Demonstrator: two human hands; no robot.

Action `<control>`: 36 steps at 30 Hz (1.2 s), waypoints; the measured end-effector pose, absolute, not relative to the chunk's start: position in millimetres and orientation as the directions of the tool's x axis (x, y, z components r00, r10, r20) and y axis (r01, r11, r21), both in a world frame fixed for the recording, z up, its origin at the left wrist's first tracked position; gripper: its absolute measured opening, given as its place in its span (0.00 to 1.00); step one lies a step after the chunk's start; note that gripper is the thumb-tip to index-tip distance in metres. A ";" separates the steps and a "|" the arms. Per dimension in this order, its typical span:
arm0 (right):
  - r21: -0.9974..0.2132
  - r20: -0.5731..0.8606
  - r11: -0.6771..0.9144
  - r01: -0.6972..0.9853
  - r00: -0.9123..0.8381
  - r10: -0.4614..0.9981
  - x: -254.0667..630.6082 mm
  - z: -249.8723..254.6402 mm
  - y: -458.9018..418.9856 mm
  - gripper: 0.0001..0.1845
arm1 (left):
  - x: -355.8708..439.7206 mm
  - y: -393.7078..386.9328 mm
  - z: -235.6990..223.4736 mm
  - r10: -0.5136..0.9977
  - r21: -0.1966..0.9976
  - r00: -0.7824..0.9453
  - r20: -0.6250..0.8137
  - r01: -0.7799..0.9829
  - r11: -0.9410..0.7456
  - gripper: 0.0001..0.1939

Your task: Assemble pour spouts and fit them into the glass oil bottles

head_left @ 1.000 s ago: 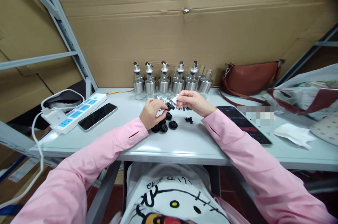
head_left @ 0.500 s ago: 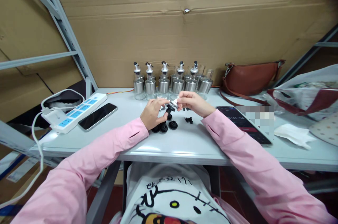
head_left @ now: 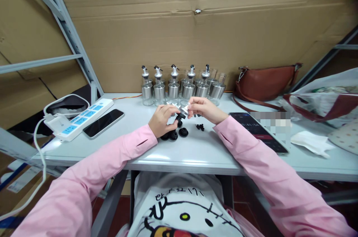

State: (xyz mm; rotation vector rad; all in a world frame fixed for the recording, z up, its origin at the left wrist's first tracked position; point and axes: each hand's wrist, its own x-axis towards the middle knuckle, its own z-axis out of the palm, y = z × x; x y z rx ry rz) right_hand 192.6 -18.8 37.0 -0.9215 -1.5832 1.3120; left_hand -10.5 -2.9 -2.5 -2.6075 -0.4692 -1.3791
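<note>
A bottle pourer (head_left: pixel 183 111) with a silver-white top and a black ribbed stopper is held tilted just above the table. My left hand (head_left: pixel 162 121) grips its black stopper end between thumb and fingers. On the other side, my right hand (head_left: pixel 205 109) pinches the pale top with its fingertips. Below them lie several black rubber stoppers (head_left: pixel 183 132), partly hidden by my left hand. Small black pieces (head_left: pixel 200 127) are grouped to the right of these. Behind my hands stand several glass bottles with steel sleeves (head_left: pixel 173 91), some of them fitted with pourers.
A phone (head_left: pixel 103 123) and a white power strip (head_left: pixel 84 119) lie on the left. To the right are a tablet-like device showing a timer (head_left: pixel 256 132), a white tissue (head_left: pixel 311 143), a brown handbag (head_left: pixel 265 83) and a plastic bag (head_left: pixel 330 95). Cardboard (head_left: pixel 167 35) forms the back.
The pourer has tilted slightly between my hands, and my fingers have shifted a little on it. The rest of the table looks the same.
</note>
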 end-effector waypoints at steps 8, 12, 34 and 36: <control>-0.991 0.128 0.135 -0.010 -0.402 0.907 188.9 38.3 -22.3 0.15 | -12.0 -0.4 -1.9 0.195 0.066 0.529 0.826 0.252 -0.965 0.19; -0.993 0.109 0.114 -0.012 -0.425 0.899 188.9 37.5 -22.1 0.16 | -12.2 2.1 -2.7 0.208 0.135 0.581 0.787 0.167 -0.977 0.27; -0.999 0.032 0.025 -0.020 -0.555 0.832 184.2 31.2 -22.5 0.16 | -12.8 3.2 -7.6 0.173 -0.015 0.666 0.725 0.266 -0.964 0.19; -0.999 0.036 0.028 -0.022 -0.556 0.830 184.0 30.1 -21.6 0.16 | -12.6 2.9 -7.1 0.203 -0.004 0.680 0.705 0.290 -0.957 0.17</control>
